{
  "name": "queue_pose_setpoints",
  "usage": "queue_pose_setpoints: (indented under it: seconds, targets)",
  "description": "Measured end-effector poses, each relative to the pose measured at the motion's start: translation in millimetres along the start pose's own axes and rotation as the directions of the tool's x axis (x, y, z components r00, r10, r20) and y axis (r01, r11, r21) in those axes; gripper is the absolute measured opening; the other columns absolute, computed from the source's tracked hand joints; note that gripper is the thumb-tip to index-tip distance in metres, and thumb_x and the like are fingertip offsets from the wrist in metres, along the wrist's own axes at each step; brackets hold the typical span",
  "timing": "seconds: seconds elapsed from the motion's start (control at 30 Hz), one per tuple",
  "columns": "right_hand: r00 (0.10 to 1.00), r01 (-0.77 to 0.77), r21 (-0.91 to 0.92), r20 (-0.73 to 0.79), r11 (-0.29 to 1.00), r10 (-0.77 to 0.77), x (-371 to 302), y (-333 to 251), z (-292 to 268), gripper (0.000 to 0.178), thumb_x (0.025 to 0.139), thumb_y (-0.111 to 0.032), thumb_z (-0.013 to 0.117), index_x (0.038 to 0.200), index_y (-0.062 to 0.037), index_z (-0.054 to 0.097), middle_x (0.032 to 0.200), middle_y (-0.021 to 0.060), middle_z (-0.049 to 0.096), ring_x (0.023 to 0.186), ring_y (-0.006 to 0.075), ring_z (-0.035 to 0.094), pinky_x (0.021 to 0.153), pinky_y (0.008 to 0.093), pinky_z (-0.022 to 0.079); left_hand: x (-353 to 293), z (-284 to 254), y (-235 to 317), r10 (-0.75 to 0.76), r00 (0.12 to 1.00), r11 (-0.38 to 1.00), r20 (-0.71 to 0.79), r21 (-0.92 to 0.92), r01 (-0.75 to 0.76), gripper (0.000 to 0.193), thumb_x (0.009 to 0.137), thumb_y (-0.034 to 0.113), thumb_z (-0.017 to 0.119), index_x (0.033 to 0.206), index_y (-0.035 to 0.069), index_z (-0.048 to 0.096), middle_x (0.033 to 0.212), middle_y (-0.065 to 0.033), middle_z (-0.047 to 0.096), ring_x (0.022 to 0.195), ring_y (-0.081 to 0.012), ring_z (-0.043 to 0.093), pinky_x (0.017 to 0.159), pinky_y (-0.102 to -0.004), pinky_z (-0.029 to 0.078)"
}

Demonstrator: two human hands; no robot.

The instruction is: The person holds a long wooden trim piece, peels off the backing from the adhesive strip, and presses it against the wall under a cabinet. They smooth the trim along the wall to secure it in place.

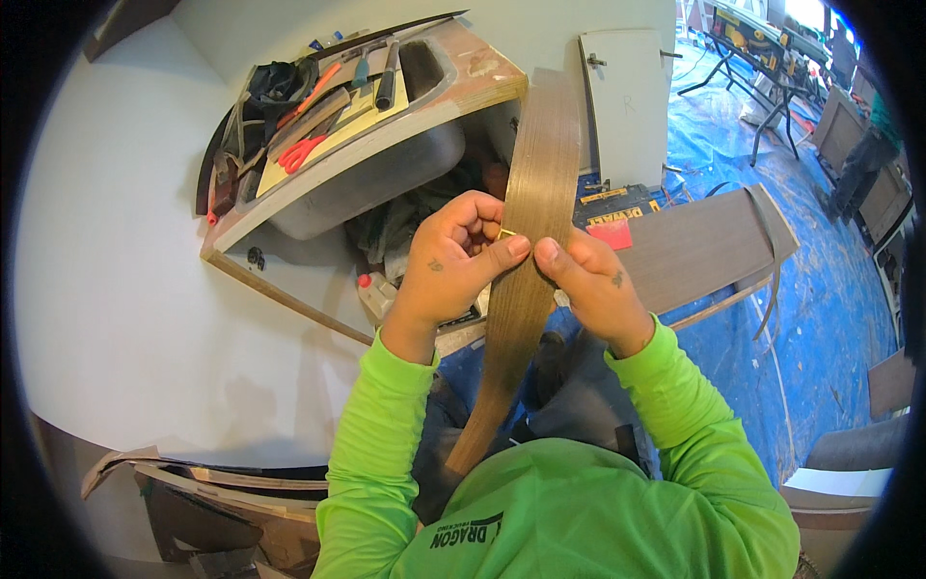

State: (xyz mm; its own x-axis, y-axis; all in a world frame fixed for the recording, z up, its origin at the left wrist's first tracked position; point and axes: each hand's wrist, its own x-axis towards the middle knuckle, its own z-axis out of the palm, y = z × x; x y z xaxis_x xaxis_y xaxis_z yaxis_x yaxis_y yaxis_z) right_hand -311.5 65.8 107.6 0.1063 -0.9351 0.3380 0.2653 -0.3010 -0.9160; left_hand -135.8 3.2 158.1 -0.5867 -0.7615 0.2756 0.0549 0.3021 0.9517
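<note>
A long, flexible strip of brown wood-grain veneer (542, 154) stands upright before me, its lower end bending toward my body. My left hand (449, 261) grips its left edge, thumb laid across the front and fingers curled. Between those fingers and the strip shows a small yellowish thing (506, 233), too small to name. On the opposite edge my right hand (603, 289) pinches the same strip, its thumb close to the left thumb. The right fingers are mostly hidden behind the veneer.
A sink cabinet (357, 154) at left carries red scissors (301, 153), other hand tools and scraps. A brown panel (704, 241) lies to the right, near a white door (627, 106). Blue sheeting (820, 280) covers the floor. Another person (863, 164) stands at far right, near a folding stand (762, 68).
</note>
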Motion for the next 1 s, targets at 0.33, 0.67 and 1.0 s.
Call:
queue_pose_setpoints:
  seconds: [0.33,0.67,1.0]
  targets:
    - [0.997,-0.081,-0.052,0.015,0.995,0.082,-5,-6,12,0.034,0.102,-0.035,0.051,0.115,-0.0045,0.06,0.083,-0.0031,0.06,0.064,0.0035,0.053,0.054,0.0202,0.045,7,12,-13,0.271,0.92,0.905,-0.282,0.399,-0.144,0.034,0.095,0.03,0.066,0.076,0.001,0.061,0.06,0.0008,0.054,0.059,-0.0043,0.043,0.054,-0.0234,0.038]
    - [0.996,0.014,0.035,-0.084,0.999,-0.011,-6,0,9,0.035,0.102,-0.029,0.052,0.123,-0.0022,0.058,0.091,-0.0011,0.064,0.069,0.0043,0.055,0.057,0.0202,0.044,0,10,-4,0.165,0.981,0.983,-0.104,0.095,-0.156,0.023,0.088,0.022,0.073,0.089,0.001,0.064,0.069,0.0043,0.054,0.065,-0.0059,0.049,0.062,-0.0226,0.044]
    - [0.997,-0.081,0.076,-0.003,0.994,0.081,-7,-4,8,0.034,0.102,-0.029,0.053,0.121,-0.0017,0.058,0.087,-0.001,0.063,0.067,0.0046,0.055,0.055,0.0206,0.044,-2,-10,-5,0.125,0.991,0.949,-0.044,0.297,-0.107,0.026,0.093,0.027,0.069,0.08,0.004,0.063,0.069,0.0034,0.056,0.065,-0.006,0.049,0.059,-0.0233,0.041]
